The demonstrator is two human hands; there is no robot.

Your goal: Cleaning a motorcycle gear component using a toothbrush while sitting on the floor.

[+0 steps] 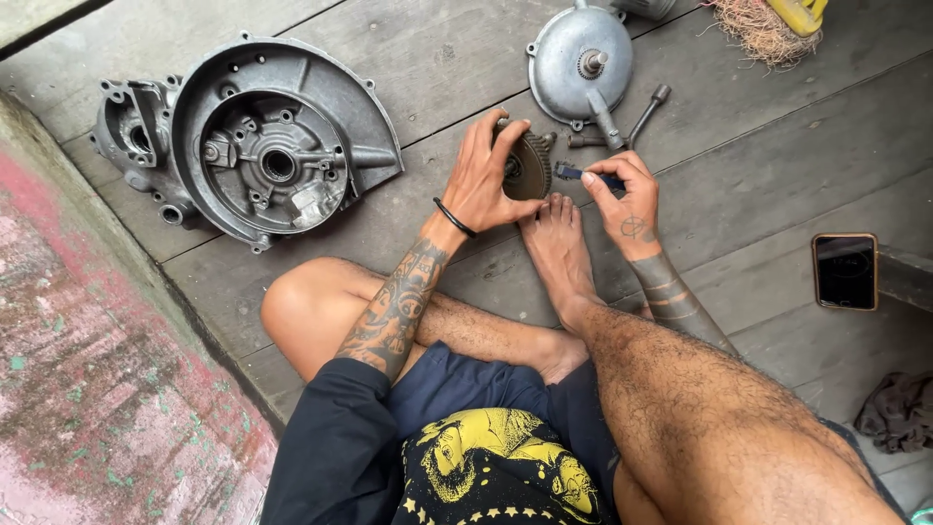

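Note:
My left hand [483,177] grips a round, dark toothed gear part [533,167], holding it upright on the wooden floor just beyond my foot [556,243]. My right hand [622,194] pinches a small dark-blue tool [580,175], its tip touching the right side of the gear part. A black band circles my left wrist. Both forearms are tattooed.
A large grey engine casing [255,141] lies at the left. A round metal cover [581,63] and a socket wrench [643,117] lie beyond my hands. A phone [845,271] rests at the right, a dark rag [899,410] lower right, and a fibre bundle [763,29] at the top.

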